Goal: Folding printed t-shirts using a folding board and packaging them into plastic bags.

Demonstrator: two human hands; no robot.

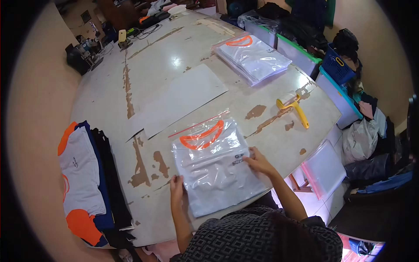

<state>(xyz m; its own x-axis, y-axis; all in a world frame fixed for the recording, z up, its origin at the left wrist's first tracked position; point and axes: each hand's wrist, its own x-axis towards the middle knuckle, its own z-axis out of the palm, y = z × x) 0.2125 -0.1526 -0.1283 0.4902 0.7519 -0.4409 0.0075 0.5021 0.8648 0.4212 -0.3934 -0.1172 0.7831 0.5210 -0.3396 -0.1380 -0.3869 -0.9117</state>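
In front of me a folded white shirt with an orange collar lies inside a clear plastic zip bag [216, 177], its red seal strip at the far edge. My right hand [260, 162] grips the bag's right side, thumb on top beside the printed letters. At the opposite side, my left hand [177, 188] has its fingers curled at the bag's edge, and the hold there is partly hidden. The bag's near edge reaches the table's front. Left of it lies a pile of shirts [81, 167], white and orange on top, with navy and black cloth beneath.
A stack of bagged shirts [252, 59] sits at the far right of the worn table [203, 101]. A yellow-handled lint roller [296, 108] and a sheet of white card [186, 98] lie nearer. Empty plastic bags [324, 170] are below the right edge. Lidded storage boxes [296, 50] line the wall.
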